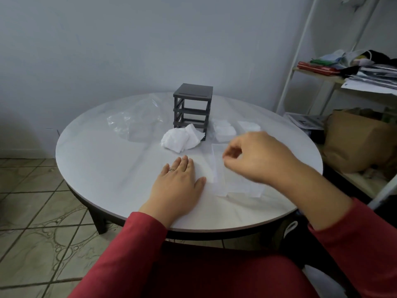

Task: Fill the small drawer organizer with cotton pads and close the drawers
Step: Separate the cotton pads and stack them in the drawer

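White, soft and featherlight, the pads [181, 139] are heaped mid-table before the frame [192, 105], best pinched gently at an edge, while the left hand [179, 181] is pressed flat, empty, and the right hand [255, 157] is curled, seemingly empty, above clear drawers [219, 168].

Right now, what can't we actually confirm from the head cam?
- Right hand: motion-blurred, fingertips pinched; whether its grip holds a pad is unclear.
- Clear drawers on the table: see-through against the white top and partly under the right hand, so their number and contents can't be read.
- Dark frame: slots look empty; its lower front is hidden by the cotton pad pile.
- Plastic bag: contents unreadable.
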